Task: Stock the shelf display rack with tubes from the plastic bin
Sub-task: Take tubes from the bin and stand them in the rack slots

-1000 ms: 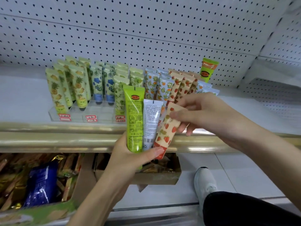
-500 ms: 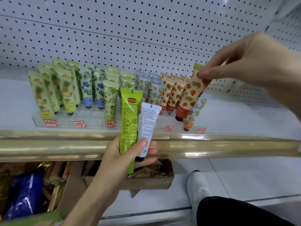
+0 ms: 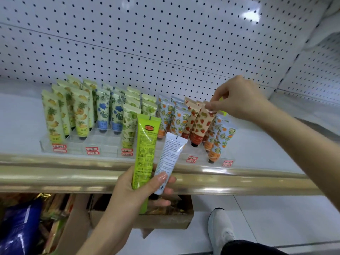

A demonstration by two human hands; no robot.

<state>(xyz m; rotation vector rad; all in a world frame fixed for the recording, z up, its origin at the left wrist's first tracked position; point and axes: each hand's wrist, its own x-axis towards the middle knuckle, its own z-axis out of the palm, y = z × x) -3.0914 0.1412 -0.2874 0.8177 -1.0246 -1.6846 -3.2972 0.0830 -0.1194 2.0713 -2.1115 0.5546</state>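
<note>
My left hand (image 3: 139,188) grips two tubes upright in front of the shelf edge: a bright green tube (image 3: 145,148) and a white tube (image 3: 168,161) with small print. My right hand (image 3: 237,98) pinches the top crimp of a strawberry-patterned tube (image 3: 201,124), which stands cap down in the strawberry row of the clear display rack (image 3: 103,144). The rack holds several rows of tubes: pineapple (image 3: 53,116), blue-flower (image 3: 103,111), green-fruit (image 3: 129,126) and orange-flower (image 3: 219,142) prints.
A gold rail (image 3: 55,173) runs along the shelf front. White pegboard (image 3: 147,43) backs the shelf. Below are a cardboard box (image 3: 165,221) of wrapped goods, a blue bag (image 3: 18,230) at the left, and my white shoe (image 3: 220,229) on the tiled floor.
My right hand took the strawberry tube from the bundle in my left hand, carried it up over the rack, then lowered it into the strawberry row. My left hand keeps two tubes.
</note>
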